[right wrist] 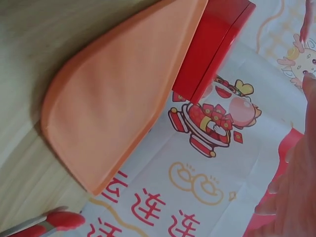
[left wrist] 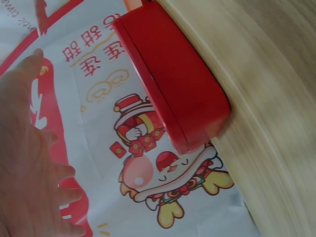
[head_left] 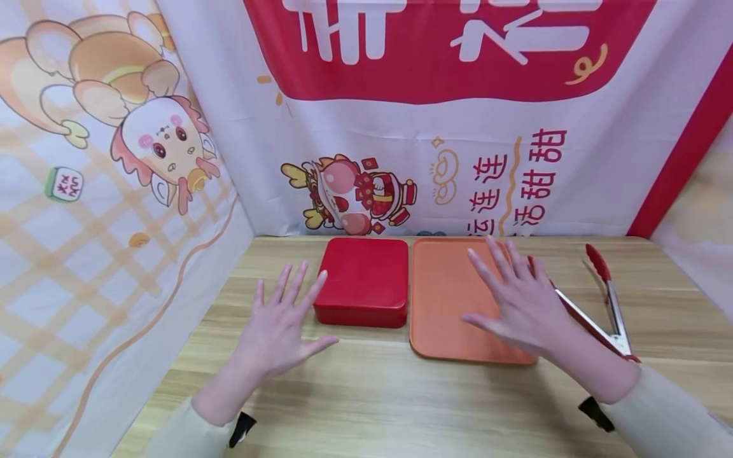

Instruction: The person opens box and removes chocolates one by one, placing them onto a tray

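Both hands off everything right now; left hand point(head_left: 282, 327) has fingers and thumb fully spread, holds nothing, sits nearest the red box point(head_left: 363, 272); the left wrist view shows a gap between hand and box; right hand point(head_left: 522, 306) is equally splayed, holds nothing, hangs over the right part of the orange tray point(head_left: 446, 299), apart from it in the right wrist view.

Layout: box stands on the table point(head_left: 372, 401) near the cloth backdrop point(head_left: 355, 127), lid on, contents hidden; tray lies flat just right of it, can't tell if they touch; tongs point(head_left: 615, 308) lie right of the tray, arms spread in a V, one arm partly behind the right hand.

Progress, my read: no handling under way; box closed, tongs unheld, nothing lifted; looks like either a start or a finish pose, can't tell which; so what's left isn't readable from here.
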Motion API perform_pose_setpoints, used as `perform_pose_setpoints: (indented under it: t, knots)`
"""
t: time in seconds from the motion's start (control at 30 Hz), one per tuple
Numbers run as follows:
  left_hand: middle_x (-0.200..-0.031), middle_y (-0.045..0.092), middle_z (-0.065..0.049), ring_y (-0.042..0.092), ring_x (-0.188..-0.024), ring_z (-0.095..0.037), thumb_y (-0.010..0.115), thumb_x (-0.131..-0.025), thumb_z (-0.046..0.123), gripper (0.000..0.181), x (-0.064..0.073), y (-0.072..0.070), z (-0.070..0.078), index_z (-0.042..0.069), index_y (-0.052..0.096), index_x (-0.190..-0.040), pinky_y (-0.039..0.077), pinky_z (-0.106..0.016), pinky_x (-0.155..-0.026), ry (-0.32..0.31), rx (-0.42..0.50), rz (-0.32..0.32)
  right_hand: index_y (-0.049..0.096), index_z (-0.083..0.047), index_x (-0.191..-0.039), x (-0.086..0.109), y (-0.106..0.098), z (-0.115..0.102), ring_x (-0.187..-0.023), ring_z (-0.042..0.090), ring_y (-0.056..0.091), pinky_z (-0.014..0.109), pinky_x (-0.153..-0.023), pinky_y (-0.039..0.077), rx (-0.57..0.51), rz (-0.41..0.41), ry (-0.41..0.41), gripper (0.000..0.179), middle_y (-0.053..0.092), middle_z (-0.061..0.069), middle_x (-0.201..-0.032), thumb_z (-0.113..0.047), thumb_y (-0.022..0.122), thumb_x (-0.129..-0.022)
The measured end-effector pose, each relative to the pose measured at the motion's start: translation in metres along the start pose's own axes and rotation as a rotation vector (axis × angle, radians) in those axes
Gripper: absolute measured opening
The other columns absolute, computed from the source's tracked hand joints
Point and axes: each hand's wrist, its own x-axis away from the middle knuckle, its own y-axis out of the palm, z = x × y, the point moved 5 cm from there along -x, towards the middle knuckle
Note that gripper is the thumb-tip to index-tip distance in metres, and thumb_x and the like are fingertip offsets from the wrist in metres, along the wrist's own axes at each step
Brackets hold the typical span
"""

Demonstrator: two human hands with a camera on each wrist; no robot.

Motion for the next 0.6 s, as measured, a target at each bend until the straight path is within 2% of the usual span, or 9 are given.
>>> perform_pose_setpoints:
  t: [0.23, 0.37, 0.6]
  knots:
    - [-0.161, 0.011, -0.015, 0.013, -0.144, -0.041, 0.041, -0.080, 0.082, 0.104, -0.014, 0.012, -0.014, 0.025, 0.005, -0.158, 0.014, -0.073, -0.104, 0.003, 0.057, 0.007, 0.006, -0.021, -0.158, -0.028, 0.014, -0.010, -0.144, 0.042, 0.006, 0.072, -0.104, 0.013, -0.044, -0.101, 0.010, 0.099, 0.000, 0.015, -0.162, -0.074, 0.048, -0.085]
    - [-0.161, 0.012, -0.015, 0.015, -0.144, -0.039, 0.049, -0.081, 0.078, 0.103, -0.023, 0.023, -0.025, 0.025, 0.005, -0.158, 0.016, -0.073, -0.103, -0.022, 0.115, 0.012, 0.004, -0.022, -0.158, -0.042, 0.023, -0.016, -0.145, 0.040, 0.003, 0.070, -0.106, 0.013, -0.087, -0.146, 0.038, 0.099, -0.001, 0.013, -0.162, -0.076, 0.045, -0.085]
    - [-0.161, 0.011, -0.013, 0.012, -0.145, -0.035, 0.056, -0.082, 0.072, 0.104, -0.029, 0.043, -0.040, 0.026, 0.002, -0.158, 0.017, -0.070, -0.105, -0.054, 0.227, -0.011, -0.001, -0.022, -0.157, -0.058, 0.044, -0.025, -0.146, 0.038, 0.004, 0.069, -0.107, 0.014, -0.200, -0.219, 0.084, 0.100, -0.001, 0.012, -0.162, -0.070, 0.050, -0.086]
